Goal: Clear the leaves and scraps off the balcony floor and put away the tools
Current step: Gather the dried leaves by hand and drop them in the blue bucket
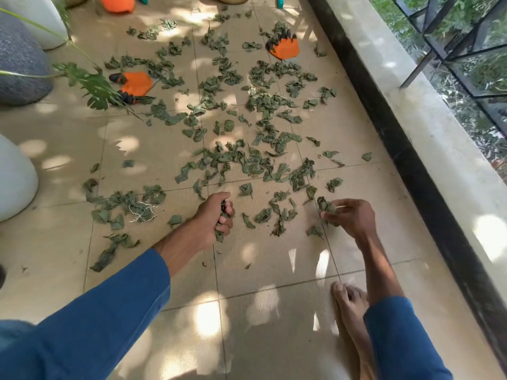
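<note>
Gathering scattered leaves from the tiled balcony floor (263, 311).
Left hand (216, 216) clenches a leaf bunch (219, 235); right hand (349, 216) pinches a crumpled leaf (326, 207).

Crumpled dull-green leaf scraps (219, 160) lie scattered across the beige tiled balcony floor (274, 270), thickest in the middle. One bunch is clenched in the left grip (216, 218); another is pinched in the right grip (351, 218). A tangle of white string (142, 211) rests on leaves at the left. An orange glove with black claw tips (137, 83) lies flat far left, a second orange clawed glove (285, 49) far right. A teal tool handle (279, 1) shows at the top edge.
</note>
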Action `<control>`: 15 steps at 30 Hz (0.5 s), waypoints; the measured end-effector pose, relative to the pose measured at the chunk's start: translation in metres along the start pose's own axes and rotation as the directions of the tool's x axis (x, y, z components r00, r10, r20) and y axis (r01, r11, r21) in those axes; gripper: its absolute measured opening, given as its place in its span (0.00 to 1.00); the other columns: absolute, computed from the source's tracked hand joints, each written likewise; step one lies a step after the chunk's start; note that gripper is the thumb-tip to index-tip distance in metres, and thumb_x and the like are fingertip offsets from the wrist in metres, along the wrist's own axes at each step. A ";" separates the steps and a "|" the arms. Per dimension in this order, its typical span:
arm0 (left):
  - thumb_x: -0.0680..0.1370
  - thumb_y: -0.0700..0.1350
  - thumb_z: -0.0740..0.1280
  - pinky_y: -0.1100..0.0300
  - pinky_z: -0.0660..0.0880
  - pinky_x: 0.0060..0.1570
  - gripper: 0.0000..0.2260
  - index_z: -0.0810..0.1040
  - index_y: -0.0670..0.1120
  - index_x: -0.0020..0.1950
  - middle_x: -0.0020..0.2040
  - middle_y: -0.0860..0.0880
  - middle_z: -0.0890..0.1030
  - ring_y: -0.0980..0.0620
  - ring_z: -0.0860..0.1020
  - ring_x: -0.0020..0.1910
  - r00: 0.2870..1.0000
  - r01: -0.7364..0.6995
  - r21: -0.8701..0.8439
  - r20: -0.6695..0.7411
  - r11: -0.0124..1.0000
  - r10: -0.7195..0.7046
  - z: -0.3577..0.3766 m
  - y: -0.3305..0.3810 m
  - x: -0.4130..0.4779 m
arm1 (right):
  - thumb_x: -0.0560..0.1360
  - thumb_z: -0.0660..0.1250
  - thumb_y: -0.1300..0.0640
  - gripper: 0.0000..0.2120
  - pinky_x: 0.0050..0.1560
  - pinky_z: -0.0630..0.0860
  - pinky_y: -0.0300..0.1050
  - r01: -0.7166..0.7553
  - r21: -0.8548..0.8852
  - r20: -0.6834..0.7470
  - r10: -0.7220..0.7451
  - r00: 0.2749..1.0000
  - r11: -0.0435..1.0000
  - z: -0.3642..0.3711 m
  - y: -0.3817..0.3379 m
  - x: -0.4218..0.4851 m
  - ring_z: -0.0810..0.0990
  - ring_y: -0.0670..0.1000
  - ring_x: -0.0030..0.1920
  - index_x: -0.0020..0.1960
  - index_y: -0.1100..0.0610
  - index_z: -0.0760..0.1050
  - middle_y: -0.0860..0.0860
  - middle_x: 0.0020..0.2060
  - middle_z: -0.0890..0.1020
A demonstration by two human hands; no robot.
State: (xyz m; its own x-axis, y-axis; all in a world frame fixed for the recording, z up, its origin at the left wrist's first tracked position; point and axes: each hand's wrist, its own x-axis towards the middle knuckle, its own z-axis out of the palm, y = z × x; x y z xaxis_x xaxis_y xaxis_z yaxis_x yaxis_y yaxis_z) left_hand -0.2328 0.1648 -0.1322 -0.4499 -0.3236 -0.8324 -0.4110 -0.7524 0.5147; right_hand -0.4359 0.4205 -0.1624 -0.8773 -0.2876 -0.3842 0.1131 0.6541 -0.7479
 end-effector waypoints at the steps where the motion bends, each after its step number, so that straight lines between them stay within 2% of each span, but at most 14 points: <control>1: 0.82 0.50 0.62 0.68 0.54 0.15 0.16 0.69 0.50 0.35 0.28 0.54 0.70 0.58 0.60 0.18 1.000 0.006 0.009 -0.004 1.000 -0.006 0.002 -0.001 0.001 | 0.64 0.82 0.60 0.14 0.46 0.84 0.48 -0.018 -0.005 0.035 0.018 0.999 1.000 -0.004 0.003 -0.007 0.86 0.52 0.39 0.48 0.59 0.84 0.52 0.39 0.87; 3: 0.82 0.50 0.62 0.68 0.54 0.15 0.16 0.69 0.50 0.35 0.28 0.54 0.70 0.58 0.60 0.18 1.000 0.012 0.029 -0.001 1.000 -0.012 0.007 -0.004 0.003 | 0.65 0.81 0.60 0.09 0.46 0.83 0.47 -0.045 -0.053 0.118 0.051 0.992 0.998 -0.003 0.007 -0.020 0.86 0.51 0.41 0.44 0.57 0.85 0.51 0.39 0.87; 5: 0.82 0.50 0.62 0.68 0.54 0.15 0.16 0.69 0.50 0.35 0.28 0.54 0.69 0.58 0.60 0.18 1.000 0.021 0.041 0.009 0.999 -0.021 0.013 -0.007 0.003 | 0.66 0.80 0.61 0.09 0.46 0.83 0.44 -0.075 -0.086 0.157 0.088 0.984 0.993 0.012 0.012 -0.029 0.85 0.49 0.41 0.45 0.57 0.85 0.50 0.43 0.87; 7: 0.82 0.50 0.63 0.68 0.54 0.15 0.16 0.69 0.50 0.34 0.28 0.54 0.69 0.58 0.60 0.18 0.999 0.033 0.052 0.020 0.998 -0.034 0.019 -0.009 0.004 | 0.66 0.81 0.61 0.13 0.38 0.80 0.38 -0.096 -0.154 0.108 0.113 0.988 0.983 0.033 0.018 -0.033 0.82 0.44 0.39 0.50 0.56 0.84 0.47 0.49 0.84; 8: 0.82 0.51 0.63 0.68 0.54 0.15 0.16 0.69 0.50 0.34 0.28 0.54 0.70 0.58 0.60 0.18 0.999 0.036 0.054 0.023 0.998 -0.038 0.022 -0.010 0.004 | 0.66 0.81 0.61 0.15 0.34 0.75 0.34 -0.088 -0.218 0.082 0.108 0.991 0.972 0.042 0.020 -0.034 0.78 0.40 0.38 0.52 0.55 0.84 0.46 0.49 0.83; 9: 0.82 0.51 0.63 0.68 0.53 0.15 0.16 0.69 0.50 0.34 0.28 0.54 0.70 0.58 0.60 0.18 0.999 0.039 0.058 0.026 0.998 -0.040 0.024 -0.011 0.004 | 0.67 0.80 0.60 0.16 0.34 0.72 0.33 -0.073 -0.277 0.074 0.097 0.993 0.958 0.047 0.020 -0.034 0.76 0.39 0.38 0.54 0.54 0.84 0.46 0.49 0.83; 11: 0.82 0.51 0.62 0.68 0.53 0.15 0.16 0.69 0.50 0.34 0.28 0.54 0.70 0.58 0.60 0.18 0.999 0.040 0.070 0.029 0.997 -0.042 0.026 -0.012 0.005 | 0.67 0.81 0.59 0.17 0.41 0.74 0.38 -0.047 -0.353 0.092 0.085 0.992 0.935 0.049 0.021 -0.032 0.79 0.44 0.41 0.54 0.52 0.83 0.48 0.50 0.85; 13: 0.82 0.51 0.63 0.68 0.53 0.15 0.16 0.69 0.50 0.34 0.27 0.54 0.70 0.58 0.60 0.18 0.998 0.046 0.073 0.029 0.996 -0.048 0.026 -0.013 0.005 | 0.67 0.80 0.59 0.17 0.45 0.75 0.41 -0.028 -0.357 0.105 0.069 0.992 0.934 0.046 0.018 -0.030 0.79 0.47 0.43 0.54 0.52 0.80 0.49 0.49 0.84; 15: 0.82 0.51 0.63 0.68 0.53 0.15 0.16 0.69 0.50 0.34 0.27 0.54 0.70 0.59 0.60 0.18 0.998 0.049 0.068 0.026 0.996 -0.051 0.024 -0.013 0.005 | 0.67 0.81 0.60 0.20 0.39 0.73 0.35 0.029 -0.272 0.143 0.010 0.990 0.962 0.047 0.011 -0.027 0.79 0.43 0.40 0.56 0.53 0.77 0.48 0.45 0.83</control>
State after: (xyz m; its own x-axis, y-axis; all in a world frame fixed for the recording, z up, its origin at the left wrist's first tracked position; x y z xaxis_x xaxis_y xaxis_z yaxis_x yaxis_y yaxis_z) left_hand -0.2491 0.1865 -0.1379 -0.4488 -0.2694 -0.8520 -0.4858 -0.7268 0.4857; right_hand -0.3894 0.4026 -0.1852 -0.8004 -0.3780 -0.4653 -0.0437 0.8109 -0.5835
